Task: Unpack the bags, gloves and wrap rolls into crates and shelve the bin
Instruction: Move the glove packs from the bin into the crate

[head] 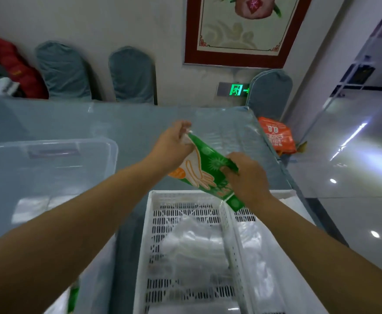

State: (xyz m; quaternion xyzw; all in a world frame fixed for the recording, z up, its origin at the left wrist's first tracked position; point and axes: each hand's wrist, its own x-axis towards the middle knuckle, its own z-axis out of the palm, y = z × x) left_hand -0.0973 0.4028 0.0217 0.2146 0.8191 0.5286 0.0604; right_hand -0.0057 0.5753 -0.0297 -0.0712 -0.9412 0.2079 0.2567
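- Left hand (174, 143): fingers curled round the far top corner of the green glove packet (204, 169), pinching its clear edge.
- Right hand (245, 175): fingers and thumb closed on the packet's near right edge, low down by the printed end.
- Glove packet: held in the air between both hands, tilted, its lower corner dipping just above the far rim of the white slotted crate (185, 245). Orange outline of a hand printed on the green film.
- Handling, as a judgement: thin plastic film round folded disposable gloves, so light, soft and floppy; it sags between the two grips. The film looks glossy and likely slick, so pinches at opposite edges or corners suit it better than a flat palm. Nothing fragile; it can probably be dropped in flat.
- Crate: already holds clear plastic bags (197, 243); a second white crate (265, 257) sits touching its right side, also with clear film in it.
- Left of the crate: the clear plastic bin (49, 177), pale packets at its bottom.
- Beyond the crate: blue-grey table cover (117, 123), then chair backs against the wall.
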